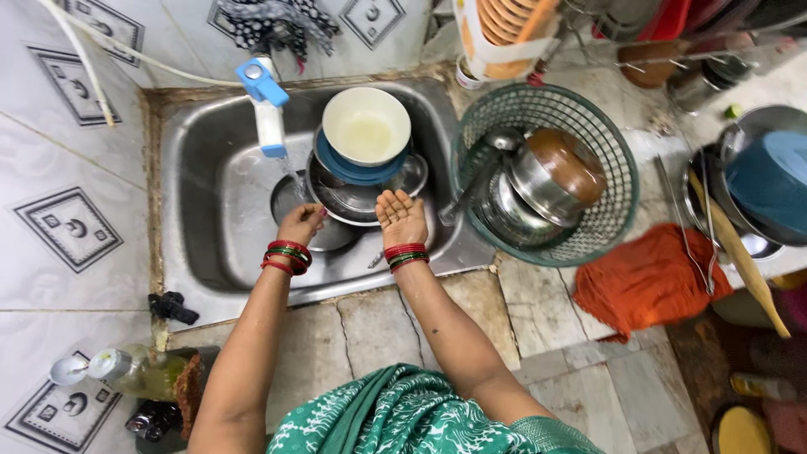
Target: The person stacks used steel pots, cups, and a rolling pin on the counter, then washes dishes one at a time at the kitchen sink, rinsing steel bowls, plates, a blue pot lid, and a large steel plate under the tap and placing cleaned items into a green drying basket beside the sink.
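Observation:
My left hand (300, 223) is over the steel sink (202, 227), fingers curled under the water that runs from the white tap with a blue handle (267, 101). My right hand (401, 217) is held palm up with fingers together, empty, just in front of a stack of steel plates (363, 197). On that stack sits a white bowl (366, 126) inside a blue dish. Both wrists wear red and green bangles.
A green plastic basket (605, 210) to the right of the sink holds steel pots and a ladle. An orange cloth (647, 277) lies on the stone counter. Further right are steel pans, a blue bowl (769, 181) and a wooden stick. A bottle (143, 374) stands at the left.

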